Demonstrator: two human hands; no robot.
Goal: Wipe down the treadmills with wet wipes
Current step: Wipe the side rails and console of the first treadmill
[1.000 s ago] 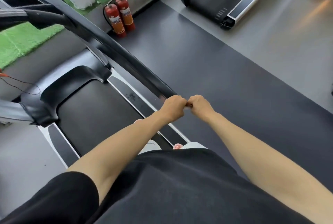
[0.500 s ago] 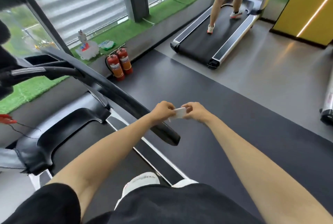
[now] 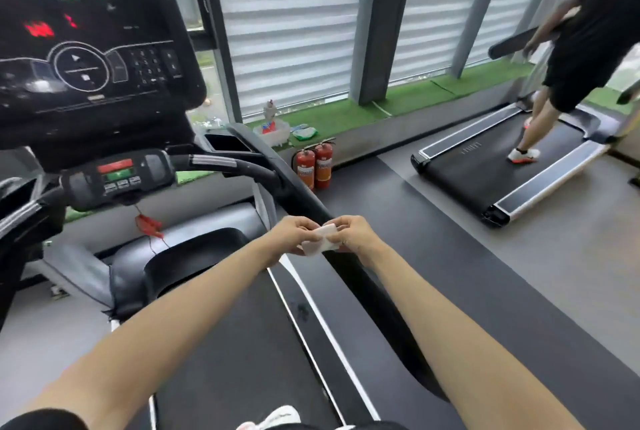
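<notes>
Dark treadmill belt (image 3: 225, 343) runs out from under my shoe (image 3: 273, 419), and just past its right edge I hold both hands together over the black side handrail (image 3: 304, 194). My left hand (image 3: 294, 234) and right hand (image 3: 356, 235) each pinch an edge of the wet wipe (image 3: 320, 242) between thumb and fingertips, so both are clamped on it and it sits between them, raised off the rail as far as I can tell. I judge I hold it up like this to unfold or turn it before laying it on the rail, which lies directly underneath for that reason. The wipe is a small white folded pad, roughly square, soft and a little crumpled at its corners; whether it is soiled I cannot make out. Further on, a red safety clip (image 3: 147, 223) dangles below the lit console (image 3: 86, 48), neither touched. Beyond, two red fire extinguishers (image 3: 315, 166) stand by the window ledge, and another person (image 3: 588, 31) walks on a second treadmill (image 3: 485, 183)
</notes>
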